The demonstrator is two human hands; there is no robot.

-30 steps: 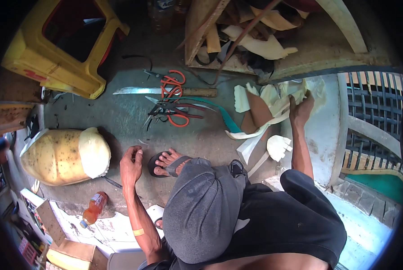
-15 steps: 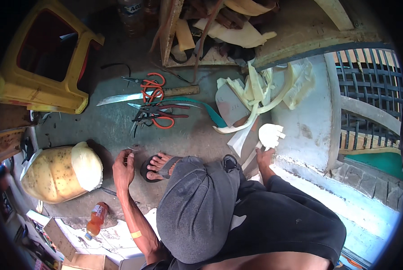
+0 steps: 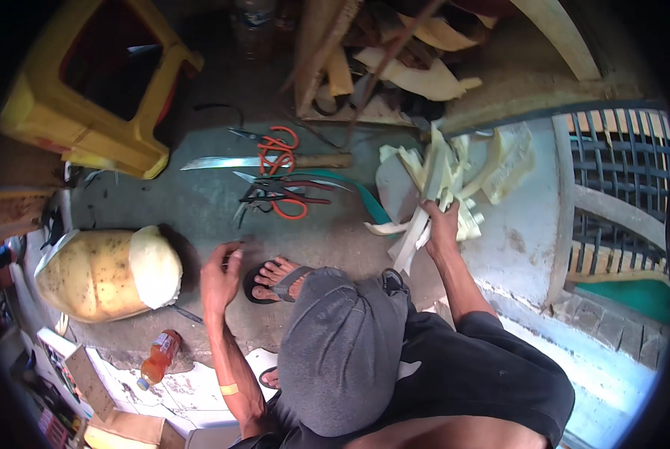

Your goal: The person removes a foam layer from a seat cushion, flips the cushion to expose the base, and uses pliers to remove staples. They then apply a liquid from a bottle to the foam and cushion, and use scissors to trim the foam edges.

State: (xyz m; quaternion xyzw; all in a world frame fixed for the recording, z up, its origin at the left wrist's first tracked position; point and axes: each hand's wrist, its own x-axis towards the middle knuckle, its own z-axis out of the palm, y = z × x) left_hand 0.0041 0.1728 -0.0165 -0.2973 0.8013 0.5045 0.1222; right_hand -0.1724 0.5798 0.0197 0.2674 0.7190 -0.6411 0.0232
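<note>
My right hand (image 3: 441, 224) is closed around pale strips (image 3: 416, 233) at the near edge of a pile of cream foam-like scraps (image 3: 434, 165). A white rolled piece (image 3: 468, 223) shows beside its fingers. My left hand (image 3: 221, 277) hovers beside the sandalled foot, its fingers curled with thumb and fingertips close together; whatever they pinch, if anything, is too small to make out. Beyond the foot lie orange-handled scissors (image 3: 281, 146), a knife with a wooden handle (image 3: 316, 161), dark red-handled pliers (image 3: 294, 191) and a green strap (image 3: 365, 196).
At left rests a bulky tan, spotted bundle (image 3: 95, 273) with a white end. An orange drink bottle (image 3: 160, 358) lies nearby. A yellow plastic stool (image 3: 144, 142) stands far left. A wooden shelf (image 3: 320, 56) holding scraps is at the back; a woven lattice (image 3: 616, 165) is at right.
My right hand has moved forward from beside my knee to the scrap pile, and the white rolled piece now lies there. My left hand has barely moved. The whole view has shifted slightly.
</note>
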